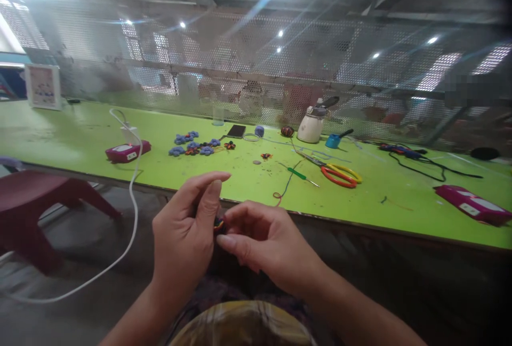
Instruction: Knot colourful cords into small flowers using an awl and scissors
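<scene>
A small dark piece of multicoloured crochet work (218, 224) shows between my two hands, in front of the table's near edge. My left hand (188, 223) is closed around one side of it, thumb up. The fingertips of my right hand (264, 236) pinch its other side, and most of the piece is hidden by the fingers. Beyond my hands, a green-handled crochet hook (296, 173) lies on the table beside a strand of multicoloured yarn (287, 186). Scissors with orange and yellow handles (340, 174) rest to the right of the hook.
Blue crocheted flowers (191, 143) lie on the green table (160, 122) at left centre. Behind are a phone (236, 131), a yarn ball (287, 131) and a white bottle (310, 126). Magenta power strips (128, 151) sit at both sides. A white cable (135, 207) hangs near a plastic stool (44, 196).
</scene>
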The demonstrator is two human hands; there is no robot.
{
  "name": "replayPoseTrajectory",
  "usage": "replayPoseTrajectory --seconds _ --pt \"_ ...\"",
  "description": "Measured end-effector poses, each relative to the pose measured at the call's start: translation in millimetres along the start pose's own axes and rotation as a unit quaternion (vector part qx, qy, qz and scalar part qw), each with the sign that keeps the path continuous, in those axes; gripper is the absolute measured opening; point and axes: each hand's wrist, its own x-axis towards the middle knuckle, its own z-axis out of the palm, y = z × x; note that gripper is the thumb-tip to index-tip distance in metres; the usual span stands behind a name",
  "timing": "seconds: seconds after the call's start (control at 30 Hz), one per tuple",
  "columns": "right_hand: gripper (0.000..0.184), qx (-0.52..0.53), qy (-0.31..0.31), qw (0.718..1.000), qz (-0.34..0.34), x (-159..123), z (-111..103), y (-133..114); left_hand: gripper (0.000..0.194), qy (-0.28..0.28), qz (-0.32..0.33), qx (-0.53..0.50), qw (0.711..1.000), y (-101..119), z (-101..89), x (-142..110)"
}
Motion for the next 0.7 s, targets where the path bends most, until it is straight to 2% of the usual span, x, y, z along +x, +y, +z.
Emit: replayPoseTrajectory --seconds 0.13,0.27,0.4,0.53,0.7 --pt "0.022 -0.059 0.063 0.994 -0.063 -2.7 2.4 3.1 0.017 -0.005 -0.024 -0.013 1.000 0.7 -0.6 -0.4" --pt "0.015 -0.123 0.065 0.987 -0.085 -5.9 0.2 3.9 0.014 0.007 -0.046 -0.041 0.998 8.3 0.4 -2.9" --pt "0.010 -0.136 0.053 0.984 -0.104 -7.3 -2.1 6.9 0.014 0.001 -0.076 -0.087 0.993 13.7 2.2 -4.6" --pt "0.010 -0.107 0.042 0.990 -0.086 -7.0 -2.9 8.6 0.016 -0.007 -0.104 -0.135 0.985 13.9 3.3 -4.2" --pt "0.015 -0.054 0.035 0.997 -0.033 -3.4 -8.6 11.1 0.023 -0.102 -0.195 -0.211 0.952 9.1 2.9 1.6"
